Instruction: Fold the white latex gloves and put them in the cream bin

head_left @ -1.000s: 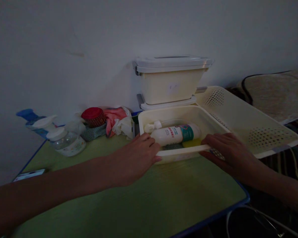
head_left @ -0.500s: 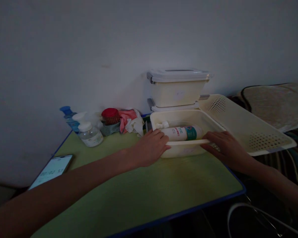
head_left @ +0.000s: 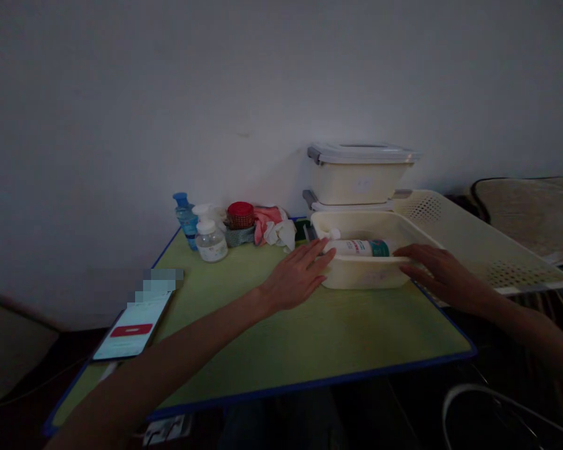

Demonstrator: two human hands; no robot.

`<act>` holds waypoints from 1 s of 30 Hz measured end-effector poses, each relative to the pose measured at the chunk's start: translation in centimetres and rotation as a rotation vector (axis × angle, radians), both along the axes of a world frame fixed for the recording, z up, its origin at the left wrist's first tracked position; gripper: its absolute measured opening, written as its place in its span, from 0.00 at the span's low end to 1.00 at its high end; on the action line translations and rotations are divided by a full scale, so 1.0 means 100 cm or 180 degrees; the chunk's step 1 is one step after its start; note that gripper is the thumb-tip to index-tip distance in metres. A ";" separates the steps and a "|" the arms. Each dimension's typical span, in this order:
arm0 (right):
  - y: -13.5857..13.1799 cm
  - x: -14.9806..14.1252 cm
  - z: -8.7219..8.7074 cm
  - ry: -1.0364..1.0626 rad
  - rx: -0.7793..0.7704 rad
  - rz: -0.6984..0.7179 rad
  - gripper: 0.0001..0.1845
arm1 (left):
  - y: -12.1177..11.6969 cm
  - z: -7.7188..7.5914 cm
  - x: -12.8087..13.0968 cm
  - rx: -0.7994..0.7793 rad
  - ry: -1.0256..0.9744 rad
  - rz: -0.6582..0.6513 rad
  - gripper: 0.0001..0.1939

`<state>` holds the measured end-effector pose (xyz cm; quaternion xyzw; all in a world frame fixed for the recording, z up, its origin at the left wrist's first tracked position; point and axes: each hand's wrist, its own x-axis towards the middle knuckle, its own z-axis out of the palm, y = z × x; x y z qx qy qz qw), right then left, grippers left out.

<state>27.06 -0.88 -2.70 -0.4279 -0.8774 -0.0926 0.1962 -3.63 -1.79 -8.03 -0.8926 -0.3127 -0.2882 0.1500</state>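
A cream plastic tub [head_left: 363, 275] sits at the back right of the green table [head_left: 281, 337]. Inside it lies a white bottle [head_left: 363, 247] with a teal label band and a pump top. My left hand [head_left: 299, 276] rests against the tub's left end, fingers stretched out and touching its side. My right hand [head_left: 438, 275] lies at the tub's right end, fingers extended along its rim. Neither hand wraps round anything.
Behind the tub stand two stacked lidded containers [head_left: 362, 175]. A perforated cream tray [head_left: 478, 244] lies to the right. At the back sit a blue-capped bottle [head_left: 186, 219], a clear jar [head_left: 211, 241], a red-lidded jar [head_left: 241, 215] and a pink cloth [head_left: 267, 222]. A lit phone [head_left: 134, 325] lies at the left edge.
The view has pulled back and shifted, showing more of the table and the phone. Both hands stay at the tub's ends; the left hand's fingers have flattened against its side.
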 end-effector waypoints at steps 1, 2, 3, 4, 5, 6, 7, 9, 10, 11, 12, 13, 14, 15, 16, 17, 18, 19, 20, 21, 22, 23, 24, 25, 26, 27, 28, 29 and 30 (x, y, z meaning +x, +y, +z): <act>-0.001 -0.003 0.001 0.0077 0.0083 0.0029 0.23 | -0.003 -0.004 -0.007 -0.0020 -0.0020 0.0017 0.23; -0.004 -0.008 0.002 0.0152 0.0195 0.0054 0.22 | -0.005 -0.007 -0.014 -0.0054 -0.0043 0.0047 0.24; -0.007 -0.015 0.004 0.0222 0.0335 0.0075 0.20 | -0.007 -0.011 -0.022 -0.0104 -0.0077 0.0104 0.24; -0.012 -0.023 0.007 0.0284 0.0489 0.0112 0.18 | -0.007 -0.015 -0.029 -0.0171 -0.0129 0.0194 0.24; -0.016 -0.034 0.009 0.0347 0.0666 0.0184 0.16 | -0.006 -0.018 -0.036 -0.0259 -0.0200 0.0308 0.25; -0.021 -0.046 0.011 0.0389 0.0815 0.0288 0.14 | -0.004 -0.022 -0.042 -0.0367 -0.0291 0.0435 0.25; -0.026 -0.059 0.011 0.0385 0.0893 0.0460 0.12 | 0.000 -0.025 -0.048 -0.0489 -0.0408 0.0565 0.25; -0.034 -0.089 0.009 0.0292 0.0883 0.0926 0.09 | 0.010 -0.032 -0.059 -0.0744 -0.0721 0.0805 0.27; -0.036 -0.106 0.005 0.0186 0.0746 0.1155 0.08 | 0.017 -0.035 -0.063 -0.0862 -0.0903 0.0915 0.29; -0.036 -0.123 -0.001 0.0132 0.0656 0.1352 0.08 | 0.024 -0.038 -0.067 -0.0978 -0.1073 0.1027 0.31; -0.035 -0.140 -0.008 0.0100 0.0521 0.1425 0.08 | 0.031 -0.041 -0.070 -0.1097 -0.1205 0.1162 0.32; -0.032 -0.157 -0.016 0.0077 0.0367 0.1408 0.09 | 0.038 -0.044 -0.074 -0.1209 -0.1287 0.1318 0.33; -0.027 -0.173 -0.025 0.0077 0.0194 0.1361 0.08 | 0.044 -0.047 -0.076 -0.1300 -0.1333 0.1479 0.33; -0.020 -0.189 -0.035 0.0133 0.0052 0.1228 0.08 | 0.049 -0.049 -0.079 -0.1365 -0.1353 0.1624 0.33; -0.012 -0.203 -0.045 0.0225 -0.0072 0.1071 0.09 | 0.053 -0.052 -0.081 -0.1402 -0.1359 0.1746 0.32; -0.002 -0.215 -0.055 0.0361 -0.0206 0.0941 0.10 | 0.057 -0.055 -0.084 -0.1418 -0.1363 0.1839 0.32; 0.009 -0.226 -0.064 0.0576 -0.0314 0.0805 0.10 | 0.059 -0.057 -0.086 -0.1421 -0.1370 0.1908 0.31; 0.021 -0.235 -0.072 0.0708 -0.0301 0.0659 0.12 | 0.062 -0.059 -0.089 -0.1418 -0.1384 0.1969 0.30; 0.032 -0.242 -0.078 0.0809 -0.0282 0.0540 0.14 | 0.064 -0.061 -0.091 -0.1420 -0.1401 0.2037 0.29; 0.042 -0.247 -0.084 0.0931 -0.0259 0.0405 0.16 | 0.066 -0.062 -0.093 -0.1424 -0.1423 0.2101 0.29; 0.050 -0.252 -0.088 0.1035 -0.0225 0.0287 0.17 | 0.068 -0.062 -0.095 -0.1430 -0.1451 0.2152 0.29; 0.058 -0.255 -0.091 0.1124 -0.0193 0.0196 0.18 | 0.070 -0.063 -0.096 -0.1435 -0.1487 0.2187 0.29; 0.063 -0.257 -0.094 0.1199 -0.0167 0.0126 0.20 | 0.072 -0.063 -0.097 -0.1442 -0.1533 0.2203 0.30; 0.068 -0.259 -0.096 0.1256 -0.0151 0.0077 0.22 | 0.074 -0.063 -0.099 -0.1451 -0.1588 0.2197 0.29; 0.071 -0.260 -0.097 0.1300 -0.0147 0.0042 0.24 | 0.076 -0.063 -0.100 -0.1465 -0.1656 0.2171 0.27; 0.074 -0.260 -0.099 0.1337 -0.0159 0.0014 0.26 | 0.077 -0.063 -0.101 -0.1486 -0.1735 0.2133 0.24; 0.077 -0.260 -0.100 0.1369 -0.0184 -0.0007 0.27 | 0.079 -0.063 -0.103 -0.1511 -0.1828 0.2086 0.20; 0.079 -0.259 -0.101 0.1399 -0.0223 -0.0020 0.28 | 0.080 -0.063 -0.104 -0.1539 -0.1933 0.2033 0.18; 0.081 -0.258 -0.103 0.1432 -0.0268 -0.0028 0.29 | 0.081 -0.063 -0.105 -0.1566 -0.2050 0.1981 0.16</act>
